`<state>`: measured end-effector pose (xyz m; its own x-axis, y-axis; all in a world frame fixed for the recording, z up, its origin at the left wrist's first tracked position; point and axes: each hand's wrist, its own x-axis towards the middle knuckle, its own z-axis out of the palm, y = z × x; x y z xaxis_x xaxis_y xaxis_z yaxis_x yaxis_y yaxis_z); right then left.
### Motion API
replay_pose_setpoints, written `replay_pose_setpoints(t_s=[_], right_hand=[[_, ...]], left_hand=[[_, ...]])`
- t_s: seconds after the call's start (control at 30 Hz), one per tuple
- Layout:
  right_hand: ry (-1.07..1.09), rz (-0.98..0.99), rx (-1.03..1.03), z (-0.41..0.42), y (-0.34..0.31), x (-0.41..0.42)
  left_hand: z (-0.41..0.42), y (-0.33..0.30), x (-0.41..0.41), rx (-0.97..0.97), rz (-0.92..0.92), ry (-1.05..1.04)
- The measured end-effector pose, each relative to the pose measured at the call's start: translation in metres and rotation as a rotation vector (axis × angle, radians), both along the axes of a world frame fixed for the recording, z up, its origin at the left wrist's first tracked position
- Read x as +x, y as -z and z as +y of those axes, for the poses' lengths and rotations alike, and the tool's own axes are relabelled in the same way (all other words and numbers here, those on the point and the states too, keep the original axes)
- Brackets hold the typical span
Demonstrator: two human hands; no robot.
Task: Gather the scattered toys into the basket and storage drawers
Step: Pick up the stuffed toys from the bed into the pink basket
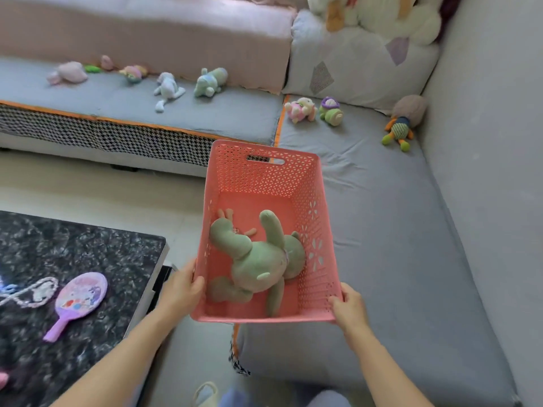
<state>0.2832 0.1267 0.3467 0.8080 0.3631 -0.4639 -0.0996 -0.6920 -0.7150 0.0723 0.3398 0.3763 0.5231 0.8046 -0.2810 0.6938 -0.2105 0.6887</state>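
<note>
I hold a pink perforated plastic basket (pixel 264 177) in front of me, over the sofa corner. My left hand (pixel 183 289) grips its near left rim and my right hand (pixel 351 306) grips its near right corner. A green plush rabbit (pixel 258 259) lies inside it. Small plush toys are scattered on the sofa seat: a pink one (pixel 69 72), a multicoloured one (pixel 133 73), a white one (pixel 167 88), a pale green one (pixel 210 82), a pink-and-white one (pixel 301 109), a green-and-purple one (pixel 331 111) and a striped one with orange legs (pixel 399 130).
The grey L-shaped sofa (pixel 382 230) runs along the back and right. A large white plush (pixel 382 16) and a patterned cushion (pixel 358 63) fill its corner. At lower left stands a dark marble table (pixel 73 248) with a pink hand mirror (pixel 78 301) and a beaded string (pixel 41 289).
</note>
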Motion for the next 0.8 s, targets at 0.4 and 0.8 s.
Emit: replay_pose_setpoints(t_s=[0.4, 0.8], right_hand=[[-0.020, 0.012, 0.137, 0.119, -0.047, -0.039], [0.078, 0.055, 0.126, 0.234, -0.029, 0.050]], left_hand=[[0.099, -0.036, -0.059, 0.008, -0.078, -0.092], [0.226, -0.013, 0.040, 0.048, -0.014, -0.016]])
